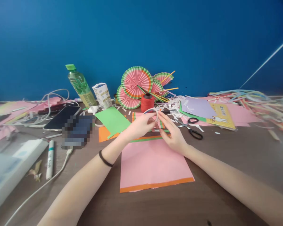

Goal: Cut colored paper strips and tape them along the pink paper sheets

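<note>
In the middle of the desk my left hand (142, 125) grips a thin whitish ring, which looks like a roll of tape (153, 110). My right hand (173, 133) meets it from the other side, fingertips pressed on the ring's edge and thumb bent beneath. Under both hands lies a pink paper sheet (155, 163) with orange and green strips along its far edge and an orange strip along the near one. Just beyond the fingers, a striped pleated paper piece (138, 116) is partly hidden by my hands.
Behind stand watermelon-coloured paper fans (136, 82) and a red thread spool (147, 103). Black-handled scissors (195, 133) lie right, near purple paper (198, 107). Leftward are green paper (113, 121), a green-capped bottle (81, 86), phones (62, 117), a marker (50, 160) and a white cable (37, 191).
</note>
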Tool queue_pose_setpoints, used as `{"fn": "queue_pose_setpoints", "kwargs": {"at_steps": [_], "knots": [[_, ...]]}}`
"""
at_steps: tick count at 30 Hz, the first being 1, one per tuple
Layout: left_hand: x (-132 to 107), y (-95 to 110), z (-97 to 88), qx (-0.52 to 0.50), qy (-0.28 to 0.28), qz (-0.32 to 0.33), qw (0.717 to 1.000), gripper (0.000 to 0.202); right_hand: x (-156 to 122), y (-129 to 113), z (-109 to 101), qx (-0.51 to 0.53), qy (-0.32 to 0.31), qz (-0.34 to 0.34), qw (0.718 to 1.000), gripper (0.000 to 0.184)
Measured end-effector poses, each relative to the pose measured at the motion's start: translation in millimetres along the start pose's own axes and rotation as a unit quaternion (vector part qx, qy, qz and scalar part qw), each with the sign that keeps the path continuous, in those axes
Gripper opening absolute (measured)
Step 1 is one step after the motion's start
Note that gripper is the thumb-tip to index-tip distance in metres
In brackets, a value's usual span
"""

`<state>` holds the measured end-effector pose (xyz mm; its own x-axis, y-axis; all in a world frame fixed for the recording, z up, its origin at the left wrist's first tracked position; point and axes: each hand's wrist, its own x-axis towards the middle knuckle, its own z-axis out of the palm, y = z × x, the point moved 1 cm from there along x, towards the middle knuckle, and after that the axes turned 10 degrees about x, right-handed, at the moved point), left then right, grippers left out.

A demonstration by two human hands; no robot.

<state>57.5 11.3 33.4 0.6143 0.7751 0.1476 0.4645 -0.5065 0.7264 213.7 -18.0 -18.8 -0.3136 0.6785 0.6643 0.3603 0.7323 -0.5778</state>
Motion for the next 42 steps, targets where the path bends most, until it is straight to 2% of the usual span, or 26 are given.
{"fn": "queue_pose_setpoints", "kwargs": {"at_steps": [4, 10, 19, 23, 26, 35, 42], "knots": [[-0.5, -0.1, 1.0, 0.036, 0.015, 0.0, 0.999, 0.023, -1.6, 0.5, 0.4, -0.001, -0.003, 0.001, 1.0, 0.058], [-1.2, -1.4, 2.5, 0.036, 0.018, -0.015, 0.999, 0.016, -1.3, -0.3, 0.0, 0.019, 0.003, 0.017, 1.0, 0.053], [-0.2, -3.0, 1.3, 0.055, -0.005, -0.013, 0.998, 0.009, -1.7, 3.0, -0.8, 0.088, 0.044, 0.041, 0.994, 0.027], [-0.4, -3.9, 2.6, 0.059, -0.022, 0.022, 0.998, 0.014, -0.4, 7.2, -0.2, 0.094, 0.079, 0.055, 0.991, 0.015], [-0.3, -6.3, 3.3, 0.086, -0.021, 0.016, 0.996, 0.016, 0.4, 9.5, 0.1, 0.09, 0.096, 0.071, 0.989, 0.009], [0.8, -10.9, 9.0, 0.148, -0.019, 0.007, 0.989, 0.021, 1.5, 7.7, -1.4, 0.075, 0.113, 0.086, 0.987, 0.005], [0.5, -14.1, 22.1, 0.221, 0.036, 0.005, 0.975, 0.023, 3.6, 3.9, -5.4, 0.026, 0.124, 0.053, 0.991, 0.006]]}}
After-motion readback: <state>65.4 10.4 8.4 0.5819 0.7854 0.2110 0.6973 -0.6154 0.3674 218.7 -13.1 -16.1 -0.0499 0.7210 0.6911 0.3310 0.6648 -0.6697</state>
